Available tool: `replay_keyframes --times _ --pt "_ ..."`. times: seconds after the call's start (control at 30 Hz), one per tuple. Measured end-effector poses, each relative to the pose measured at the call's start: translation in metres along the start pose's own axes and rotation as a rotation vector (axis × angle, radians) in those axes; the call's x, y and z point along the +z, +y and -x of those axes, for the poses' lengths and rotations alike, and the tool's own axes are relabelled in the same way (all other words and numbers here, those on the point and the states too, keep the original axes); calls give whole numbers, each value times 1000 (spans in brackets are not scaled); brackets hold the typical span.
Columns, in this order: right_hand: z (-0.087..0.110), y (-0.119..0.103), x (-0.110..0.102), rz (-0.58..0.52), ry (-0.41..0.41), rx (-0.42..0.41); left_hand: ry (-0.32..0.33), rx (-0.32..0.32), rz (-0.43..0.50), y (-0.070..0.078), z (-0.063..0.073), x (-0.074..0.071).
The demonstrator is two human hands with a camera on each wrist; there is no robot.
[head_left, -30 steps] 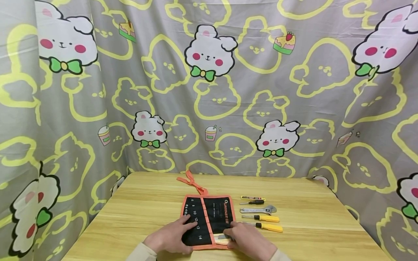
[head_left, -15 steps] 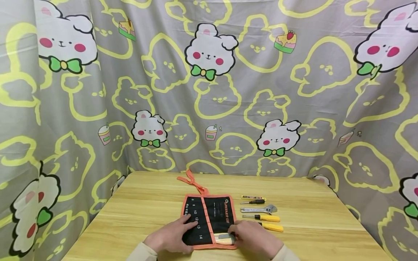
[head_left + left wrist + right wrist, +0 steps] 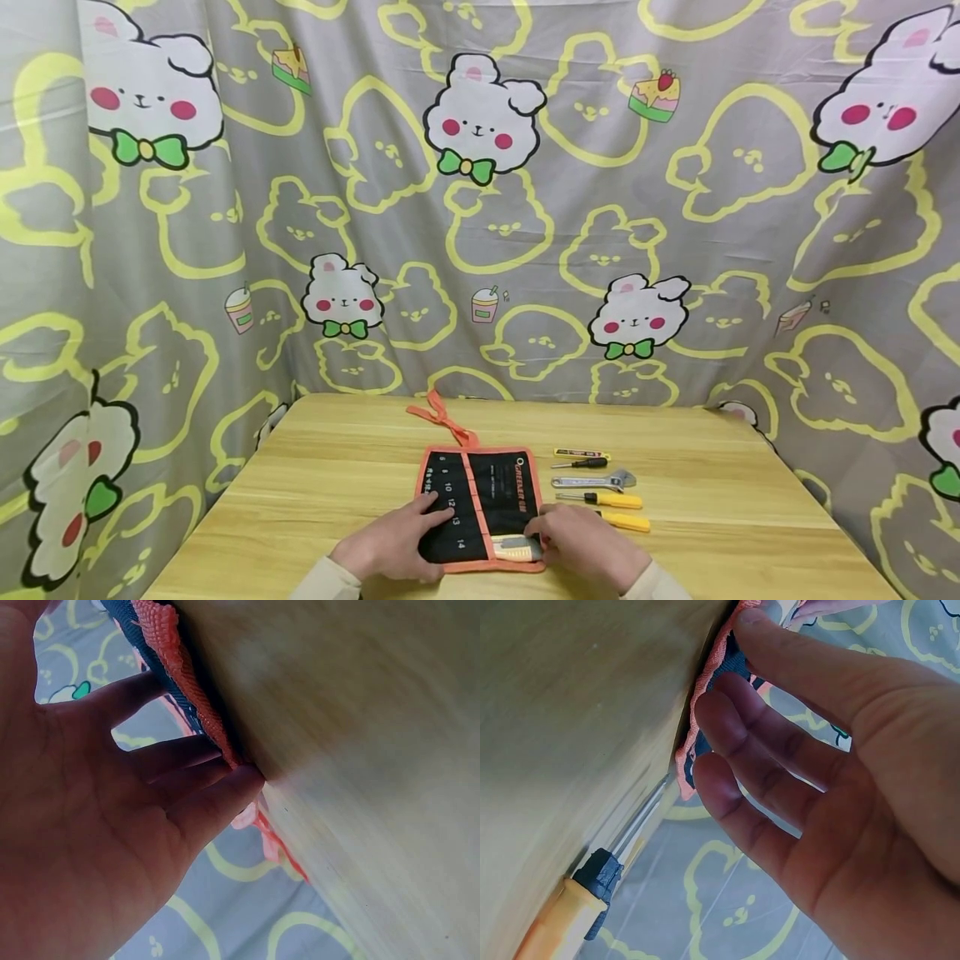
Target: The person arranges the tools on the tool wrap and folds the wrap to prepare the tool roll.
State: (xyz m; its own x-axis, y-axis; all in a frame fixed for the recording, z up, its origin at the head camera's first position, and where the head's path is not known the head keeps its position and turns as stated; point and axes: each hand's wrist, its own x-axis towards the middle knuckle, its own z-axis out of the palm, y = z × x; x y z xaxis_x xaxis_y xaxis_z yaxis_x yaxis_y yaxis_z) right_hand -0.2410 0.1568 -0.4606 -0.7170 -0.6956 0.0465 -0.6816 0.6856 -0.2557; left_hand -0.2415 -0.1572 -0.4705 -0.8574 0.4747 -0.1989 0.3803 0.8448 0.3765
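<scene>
A black tool pouch [image 3: 504,487] with orange edging lies spread on the table, numbers down its left panel. My left hand [image 3: 397,537] rests on its left side with extended fingers; in the left wrist view the fingertips [image 3: 244,780] touch the orange edge. Across the pouch's near right part lies a cream-and-grey utility knife [image 3: 513,547], its right end by my right hand [image 3: 588,542]. That hand's fingers are loosely bent at the pouch's right edge. In the right wrist view, the thumb [image 3: 754,626] touches the orange edging and nothing shows gripped.
Right of the pouch lie two yellow-handled screwdrivers [image 3: 622,502], an adjustable wrench [image 3: 596,482], a small black-handled screwdriver [image 3: 588,463] and a slim yellow pack [image 3: 581,454]. Orange ties [image 3: 444,421] trail from the pouch's far edge. A patterned curtain [image 3: 480,250] borders the wooden table [image 3: 337,467].
My right hand has shifted slightly right, uncovering more of the utility knife and covering part of the nearest screwdriver's shaft. My left hand has stayed put.
</scene>
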Motion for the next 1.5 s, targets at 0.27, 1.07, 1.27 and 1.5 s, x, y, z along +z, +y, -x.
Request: replay_keyframes --times 0.27,1.07,1.27,1.5 --pt "-5 -2 3 8 -17 7 -3 -4 -5 0 0 1" --pt "-13 -6 6 8 -16 -11 12 6 -3 0 1 0" --pt "-14 -8 6 8 -35 17 8 8 2 -1 1 -1" --pt "-16 -11 8 18 -39 29 2 9 2 -3 0 0"
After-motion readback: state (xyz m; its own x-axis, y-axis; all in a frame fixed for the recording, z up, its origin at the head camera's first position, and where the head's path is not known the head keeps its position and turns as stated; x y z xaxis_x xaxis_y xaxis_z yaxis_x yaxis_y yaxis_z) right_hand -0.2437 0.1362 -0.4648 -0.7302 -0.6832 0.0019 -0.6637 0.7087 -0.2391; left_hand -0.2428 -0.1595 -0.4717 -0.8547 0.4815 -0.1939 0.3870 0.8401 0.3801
